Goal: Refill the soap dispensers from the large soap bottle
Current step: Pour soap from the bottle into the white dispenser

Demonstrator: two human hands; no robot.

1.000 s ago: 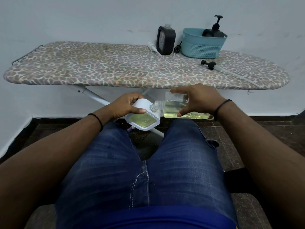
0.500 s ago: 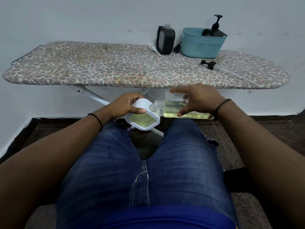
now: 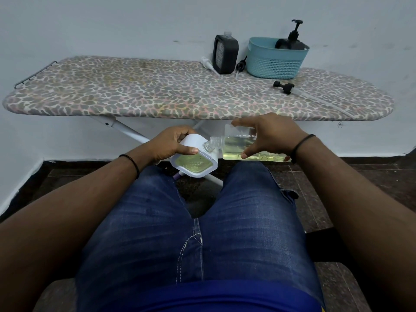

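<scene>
My left hand [image 3: 171, 144] grips a white square soap dispenser [image 3: 193, 162] above my lap, its clear face showing yellow-green soap inside. My right hand [image 3: 267, 134] grips the large clear soap bottle [image 3: 238, 147], tipped on its side with its open threaded neck [image 3: 210, 146] at the dispenser's top corner. Yellowish liquid lies along the bottle's lower side. A black dispenser [image 3: 225, 54] with an open neck stands on the ironing board [image 3: 135, 95]. Another black pump dispenser [image 3: 292, 40] sits in the teal basket [image 3: 274, 61].
Loose pump heads lie on the board: a white one [image 3: 208, 64], a black one [image 3: 240, 64] beside the black dispenser, and a black one with a long tube [image 3: 284, 86] at the right. The board's white legs [image 3: 126, 131] cross behind my hands. My knees are below.
</scene>
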